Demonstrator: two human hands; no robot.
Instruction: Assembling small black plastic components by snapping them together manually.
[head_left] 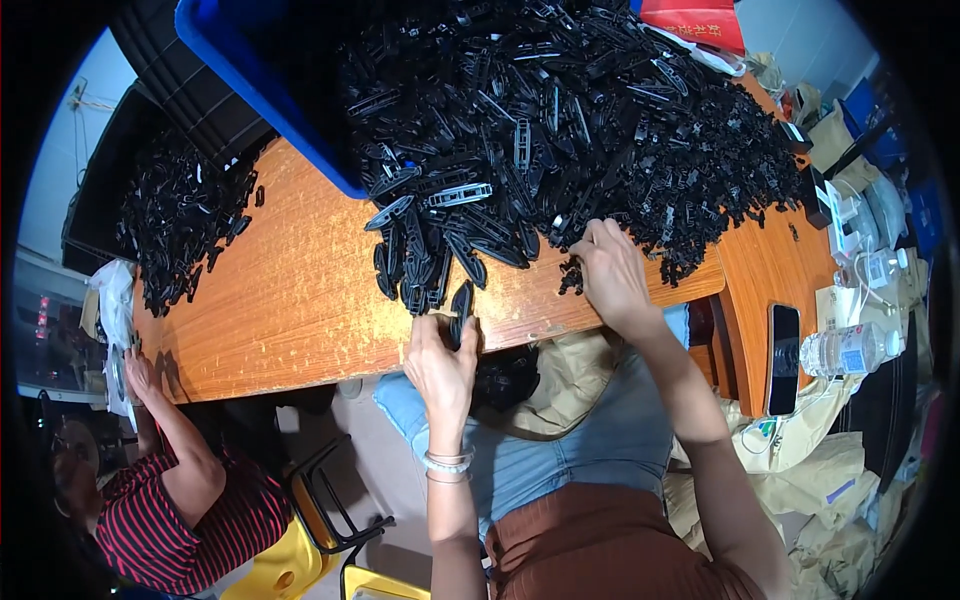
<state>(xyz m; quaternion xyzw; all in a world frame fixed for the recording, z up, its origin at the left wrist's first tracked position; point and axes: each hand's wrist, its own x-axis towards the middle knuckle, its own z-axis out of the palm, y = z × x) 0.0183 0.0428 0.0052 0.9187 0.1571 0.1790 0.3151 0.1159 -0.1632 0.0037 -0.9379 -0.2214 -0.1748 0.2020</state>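
At the table's near edge my left hand (440, 362) pinches a long, pointed black plastic piece (462, 300) between thumb and fingers, its tip standing up. My right hand (612, 265) reaches palm down to the near rim of a heap of small black plastic parts (700, 165). Its fingers are bent together at the parts, and whatever they grip is hidden under them. Beyond my left hand lies a big pile of long black plastic pieces (480, 130), several of them spilling toward me.
A blue bin (270, 110) stands at the back left. Another black pile (185, 220) lies beside a co-worker's hand (142, 375) on the left. A phone (783, 358) and a plastic bottle (845, 350) rest at the right. The wooden table (270, 300) ends just before my lap.
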